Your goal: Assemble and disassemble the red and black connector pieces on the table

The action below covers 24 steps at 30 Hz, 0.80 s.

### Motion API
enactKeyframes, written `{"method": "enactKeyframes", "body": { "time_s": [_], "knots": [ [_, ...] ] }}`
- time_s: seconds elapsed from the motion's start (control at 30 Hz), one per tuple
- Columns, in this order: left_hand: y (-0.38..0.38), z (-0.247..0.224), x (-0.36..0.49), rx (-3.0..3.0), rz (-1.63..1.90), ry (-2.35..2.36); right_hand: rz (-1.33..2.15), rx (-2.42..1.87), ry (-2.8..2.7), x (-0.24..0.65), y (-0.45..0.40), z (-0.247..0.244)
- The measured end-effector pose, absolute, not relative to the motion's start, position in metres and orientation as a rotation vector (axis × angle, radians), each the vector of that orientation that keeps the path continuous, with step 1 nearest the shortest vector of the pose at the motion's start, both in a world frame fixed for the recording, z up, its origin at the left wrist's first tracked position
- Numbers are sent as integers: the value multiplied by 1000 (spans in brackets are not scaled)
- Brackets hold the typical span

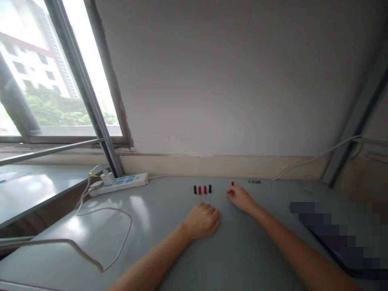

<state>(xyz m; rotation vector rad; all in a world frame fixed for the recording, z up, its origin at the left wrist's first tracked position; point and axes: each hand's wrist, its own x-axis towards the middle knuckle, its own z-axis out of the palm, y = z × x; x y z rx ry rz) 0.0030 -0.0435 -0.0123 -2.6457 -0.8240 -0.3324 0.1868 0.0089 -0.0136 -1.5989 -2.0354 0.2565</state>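
On the grey table my left hand (202, 220) rests as a closed fist; the inside of it is hidden. A short row of small upright cylinders stands just beyond it: a black cylinder (195, 189), a red cylinder (199, 190), a second red cylinder (205, 189) and another black cylinder (210, 188). To the right of this row is my right hand (239, 198), its fingers curled together in a pinch. Just above its knuckles shows the top of a separate red cylinder (232, 183); the hand covers the lower part, and I cannot tell whether the fingers touch it.
Small dark pieces (254, 182) lie near the back edge of the table (169, 202). At left, a white power strip (121, 184) holds plugs, with a loose cable (131, 226) looping forward. A dark flat object (321, 238), partly pixelated, lies at right. Metal posts flank the table.
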Motion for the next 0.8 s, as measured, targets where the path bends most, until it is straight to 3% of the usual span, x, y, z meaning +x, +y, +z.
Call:
{"method": "enactKeyframes", "body": {
  "time_s": [0.33,0.8],
  "knots": [
    [-22,-2,63,-2729,-440,-1468,96,-1763,-1978,228,0,-24],
    [21,-16,105,-2554,-508,-1585,222,-1725,-2032,231,12,-45]
  ]
}}
